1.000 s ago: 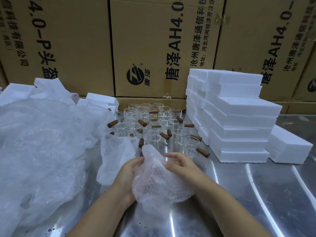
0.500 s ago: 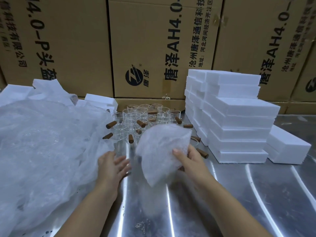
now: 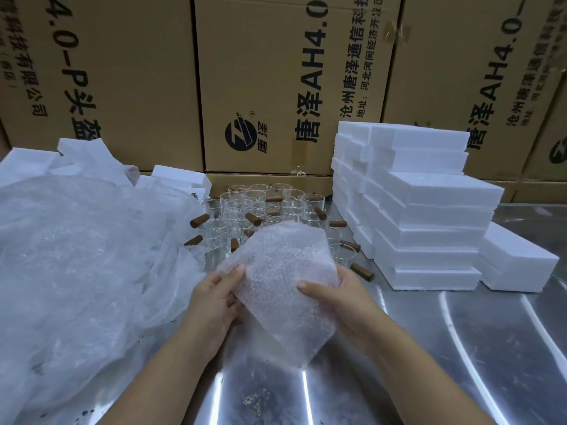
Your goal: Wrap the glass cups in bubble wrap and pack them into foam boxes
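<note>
Cardboard cartons [image 3: 285,87] wall the back of the steel tabletop [image 3: 460,348]. A bubble wrap heap [image 3: 76,256] lies left, stacked foam boxes [image 3: 429,210] right, glass cups [image 3: 260,207] between. Left hand [image 3: 214,297] and right hand [image 3: 343,302] each grip the bubble wrap sheet [image 3: 285,280], raised before the cups.

I see bare metal table [image 3: 429,348] near right. Foam boxes [image 3: 429,216] block far right, glass cups [image 3: 264,210] block the far middle, plastic heap [image 3: 76,256] fills left.
</note>
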